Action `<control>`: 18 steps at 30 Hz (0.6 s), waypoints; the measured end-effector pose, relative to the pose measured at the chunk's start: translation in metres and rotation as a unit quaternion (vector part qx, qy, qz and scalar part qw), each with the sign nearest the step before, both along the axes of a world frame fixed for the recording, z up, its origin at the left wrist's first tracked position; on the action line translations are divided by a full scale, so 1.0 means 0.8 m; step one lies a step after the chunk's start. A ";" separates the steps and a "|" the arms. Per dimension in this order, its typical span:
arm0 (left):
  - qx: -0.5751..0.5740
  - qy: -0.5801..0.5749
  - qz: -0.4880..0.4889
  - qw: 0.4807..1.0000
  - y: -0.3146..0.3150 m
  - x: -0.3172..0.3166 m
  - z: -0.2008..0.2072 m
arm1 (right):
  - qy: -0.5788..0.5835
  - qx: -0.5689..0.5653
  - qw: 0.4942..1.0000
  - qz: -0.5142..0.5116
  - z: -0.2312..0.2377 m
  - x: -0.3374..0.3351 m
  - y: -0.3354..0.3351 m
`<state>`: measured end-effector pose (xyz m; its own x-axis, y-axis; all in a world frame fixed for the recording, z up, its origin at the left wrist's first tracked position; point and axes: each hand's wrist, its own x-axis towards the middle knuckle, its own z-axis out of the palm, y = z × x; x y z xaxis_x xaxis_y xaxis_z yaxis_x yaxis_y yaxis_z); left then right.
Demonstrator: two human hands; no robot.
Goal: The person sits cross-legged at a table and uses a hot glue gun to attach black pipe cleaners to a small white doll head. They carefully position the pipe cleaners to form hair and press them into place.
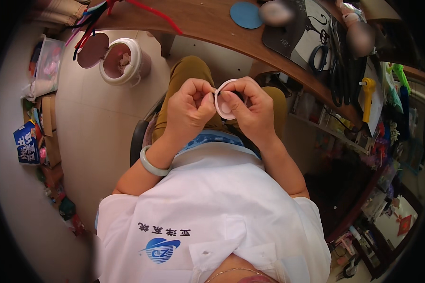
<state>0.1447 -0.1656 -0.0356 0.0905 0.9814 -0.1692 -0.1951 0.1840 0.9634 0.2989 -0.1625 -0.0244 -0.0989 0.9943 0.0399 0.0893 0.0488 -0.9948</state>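
Note:
Over my lap, a small pale pink and white round ring (218, 106), resembling a roll of tape, is held between my hands. My right hand (252, 106) grips its right side, thumb across the front and fingers curled behind. At the ring's left edge, my left hand (191, 104) pinches with thumb and forefinger. Whether that pinch holds the rim itself or a thin end coming off it is too small to tell. The ring stands tilted, its opening partly covered by my right thumb.
A wooden desk (208, 21) runs across the front, carrying a blue disc (246, 15), black-handled scissors (319, 57), a yellow tool (368, 100) and colourful fuzzy stems (141, 7). On the floor to the left stands a pink bin (136, 52) with its lid up.

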 end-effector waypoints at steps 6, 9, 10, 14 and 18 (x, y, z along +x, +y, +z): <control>0.053 0.005 -0.070 0.996 0.001 -0.008 -0.003 | 0.038 -0.032 0.999 -0.003 -0.001 0.010 0.002; 0.039 -0.090 -0.093 0.991 0.002 -0.011 -0.001 | 0.076 -0.060 0.995 0.005 -0.001 0.011 0.001; 0.032 -0.118 -0.101 0.987 0.003 -0.014 -0.002 | 0.081 -0.055 0.995 0.012 0.000 0.013 0.001; 0.043 -0.106 -0.131 0.985 0.001 -0.021 0.004 | 0.072 -0.038 0.996 0.027 0.006 0.015 -0.002; 0.050 -0.115 -0.118 0.985 -0.003 -0.019 -0.004 | 0.055 -0.060 0.995 0.048 0.014 0.015 -0.001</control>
<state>0.1297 -0.1680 -0.0389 0.3423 0.9394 -0.0207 -0.3744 0.1565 0.9140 0.3111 -0.1637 -0.0133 -0.1957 0.9786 -0.0632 -0.0207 -0.0685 -0.9974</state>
